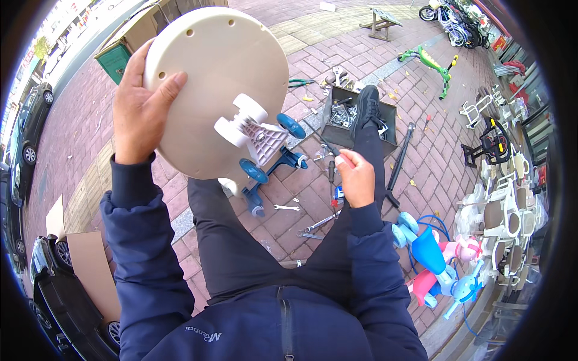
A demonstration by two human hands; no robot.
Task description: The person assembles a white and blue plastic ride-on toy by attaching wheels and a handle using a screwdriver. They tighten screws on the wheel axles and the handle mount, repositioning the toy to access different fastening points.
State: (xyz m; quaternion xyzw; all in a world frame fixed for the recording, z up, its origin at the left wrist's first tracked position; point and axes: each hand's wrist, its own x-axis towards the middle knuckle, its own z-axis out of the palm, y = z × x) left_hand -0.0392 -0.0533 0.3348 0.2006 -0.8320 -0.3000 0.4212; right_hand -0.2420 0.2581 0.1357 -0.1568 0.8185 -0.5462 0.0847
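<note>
Left hand [139,111] up high, fingers wrapped over the left edge of a big round cream plastic disc [205,66], thumb pressed on its face, firm grip. Disc is held tilted in the air, far left of centre, w/ a white wheel bracket [247,126] fixed on its near right part. Right hand [356,178] lower, to the right, fingers curled shut round a screwdriver [328,147], shaft pointing up-left toward the bracket, tip just short of it.

Below the disc, on the brick pavement [421,162]: a blue wheeled frame [274,168], small spanner [286,207] near it, pliers [313,227] a bit nearer. Person's dark-trousered leg runs out to a black shoe [368,105] resting at a dark box of bolts & bits [346,114]. Long black bar [398,159] just right of the leg. Near right, a blue-and-pink kids' tricycle [436,262]. Far right, a green scooter [430,63]; far left, a green bin [114,60] by a cardboard box.
</note>
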